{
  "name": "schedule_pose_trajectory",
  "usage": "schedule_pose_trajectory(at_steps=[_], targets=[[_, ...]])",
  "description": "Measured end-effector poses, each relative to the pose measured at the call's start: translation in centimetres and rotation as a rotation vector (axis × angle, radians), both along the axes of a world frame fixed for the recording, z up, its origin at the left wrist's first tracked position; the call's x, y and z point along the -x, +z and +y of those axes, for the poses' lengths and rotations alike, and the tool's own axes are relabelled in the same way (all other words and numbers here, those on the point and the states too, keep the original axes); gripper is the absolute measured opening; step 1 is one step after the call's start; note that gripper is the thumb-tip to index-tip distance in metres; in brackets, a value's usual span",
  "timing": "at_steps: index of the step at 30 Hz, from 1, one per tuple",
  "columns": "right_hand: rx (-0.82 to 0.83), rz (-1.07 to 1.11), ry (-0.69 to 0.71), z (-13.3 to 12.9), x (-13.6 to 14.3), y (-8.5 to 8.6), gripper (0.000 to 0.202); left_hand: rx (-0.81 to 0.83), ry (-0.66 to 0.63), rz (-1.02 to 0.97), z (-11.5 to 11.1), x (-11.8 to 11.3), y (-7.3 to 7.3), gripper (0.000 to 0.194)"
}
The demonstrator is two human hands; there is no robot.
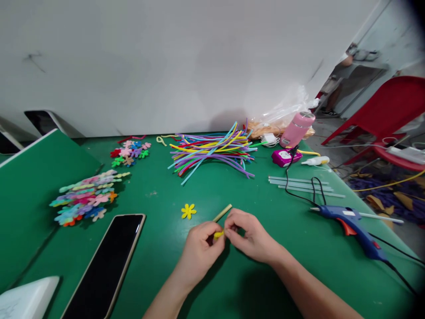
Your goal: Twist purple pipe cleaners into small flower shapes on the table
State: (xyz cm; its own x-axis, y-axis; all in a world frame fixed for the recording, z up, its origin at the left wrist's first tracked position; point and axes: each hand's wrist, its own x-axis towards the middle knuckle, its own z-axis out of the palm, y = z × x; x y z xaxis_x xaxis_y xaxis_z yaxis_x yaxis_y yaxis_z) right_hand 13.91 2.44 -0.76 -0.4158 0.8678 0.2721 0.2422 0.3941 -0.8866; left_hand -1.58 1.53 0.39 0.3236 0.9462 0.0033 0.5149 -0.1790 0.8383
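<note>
My left hand (203,249) is closed, pinching a small bent piece of yellow pipe cleaner (218,234) between thumb and fingers. Close against it, my right hand (250,235) has its thumb and forefinger pressed together at the right end of that yellow piece. Much of the piece is hidden by my fingers. Just behind the hands a thin tan stick (223,212) lies at a slant on the green table (159,266). A finished-looking yellow pipe cleaner flower (188,211) lies flat to the left of the stick.
A pile of coloured pipe cleaners (212,150) lies at the back. Stacked fuzzy flowers (88,197) and a phone (106,266) are on the left. Glue sticks (302,184), a blue glue gun (352,226) with its cord, a purple socket (286,157) and a pink bottle (297,130) occupy the right.
</note>
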Motion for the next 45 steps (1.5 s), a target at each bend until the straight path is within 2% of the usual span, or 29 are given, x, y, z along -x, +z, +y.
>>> schedule_pose_trajectory(at_steps=[3, 6, 11, 16, 19, 23, 26, 31, 40, 45], targets=[[0.096, -0.092, -0.019, 0.0, 0.1, 0.0, 0.009, -0.281, 0.03, 0.201, -0.2, -0.2, -0.8, 0.024], [0.085, -0.22, -0.095, -0.2, 0.4, 0.2, 0.009, -0.475, 0.044, 0.358, -0.3, -0.4, -1.7, 0.024], [0.053, -0.347, -0.194, -0.5, 1.1, 0.6, 0.014, -0.611, 0.064, 0.454, -0.5, -0.6, -2.2, 0.025], [0.151, -0.288, -0.265, -0.7, 1.7, 0.6, 0.017, -0.672, 0.085, 0.399, -0.4, -0.7, -1.9, 0.029], [0.185, -0.101, -0.253, -0.7, 1.5, 0.7, 0.017, -0.471, 0.134, 0.194, -0.3, -0.6, -1.3, 0.024], [0.211, 0.156, -0.345, -0.2, 0.7, 0.6, 0.021, 0.118, 0.196, -0.236, -0.1, -0.3, -0.4, 0.011], [0.265, 0.257, -0.296, 0.2, 0.1, 0.2, 0.018, 0.382, 0.22, -0.468, -0.1, -0.2, -0.2, 0.014], [0.359, 0.308, -0.074, 0.3, 0.0, -0.4, 0.017, 0.509, 0.202, -0.675, 0.0, -0.3, -0.4, 0.02], [0.334, 0.29, -0.054, 0.4, -0.3, -0.6, 0.017, 0.651, 0.264, -0.859, 0.0, -0.4, 0.1, 0.015], [0.151, 0.147, -0.052, 0.4, -0.6, 0.3, 0.012, 0.696, 0.21, -0.861, -0.1, -0.3, 0.1, 0.018]])
